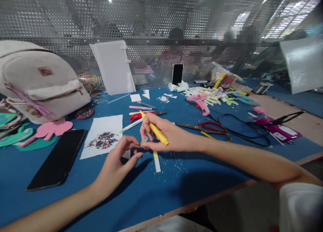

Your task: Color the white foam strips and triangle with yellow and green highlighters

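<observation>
White sleeve cloth [300, 208] wraps the person's right upper arm, its bare forearm reaching in over the blue tabletop [101, 215]. From where I stand, the right hand [171, 132] grasps a slim yellow plastic marker [158, 133], and its thumb and finger also pinch a small translucent piece [144, 140]. The left hand [113, 164] lies to the left of the marker, thumb and fingers parted, its fingertips beside that piece; whether they touch it, I can't tell. The marker's long axis slants, narrow end pointing away and leftward, blunt end back towards the person and rightward. Just below the hands, a narrow yellow-and-white strip [156, 163] lies flat, running roughly away from the person.
</observation>
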{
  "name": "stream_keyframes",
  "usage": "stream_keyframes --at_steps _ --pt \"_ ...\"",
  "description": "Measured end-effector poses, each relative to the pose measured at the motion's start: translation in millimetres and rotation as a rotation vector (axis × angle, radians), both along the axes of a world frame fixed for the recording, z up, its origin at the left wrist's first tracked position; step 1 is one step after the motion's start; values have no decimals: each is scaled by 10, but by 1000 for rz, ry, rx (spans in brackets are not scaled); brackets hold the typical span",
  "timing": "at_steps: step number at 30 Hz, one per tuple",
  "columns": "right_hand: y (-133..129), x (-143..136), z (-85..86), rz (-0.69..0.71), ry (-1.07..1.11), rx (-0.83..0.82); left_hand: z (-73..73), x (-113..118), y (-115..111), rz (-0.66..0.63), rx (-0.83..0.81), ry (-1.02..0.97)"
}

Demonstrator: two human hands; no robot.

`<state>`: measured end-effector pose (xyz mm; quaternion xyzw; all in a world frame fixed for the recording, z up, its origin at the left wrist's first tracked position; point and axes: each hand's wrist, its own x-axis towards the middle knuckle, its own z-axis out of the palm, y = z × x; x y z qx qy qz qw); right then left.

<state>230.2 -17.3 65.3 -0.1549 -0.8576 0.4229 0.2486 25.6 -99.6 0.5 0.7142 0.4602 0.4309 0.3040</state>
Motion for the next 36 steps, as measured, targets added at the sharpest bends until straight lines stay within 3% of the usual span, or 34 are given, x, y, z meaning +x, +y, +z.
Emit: stream_keyframes --at_steps 4,9,18,25,30,34,36 --pt "47 -86 -123 14 25 98 -40 -41 10 44 -26 -102" --pt "51 -95 -272 10 11 76 -82 -67 53 72 -65 -151" --pt "34 -55 -289 8 -10 61 -48 -50 74 64 -51 -103" --pt "85 29 -166 -17 53 40 -37 -53 71 39 -13 24" --pt "163 41 -167 -69 68 10 -38 -43 67 35 76 180" --pt "245 58 -216 -100 114 -109 -24 -19 99 -83 170 404" --pt "284 76 -232 -149 108 -88 -15 0 122 -133 217 505"
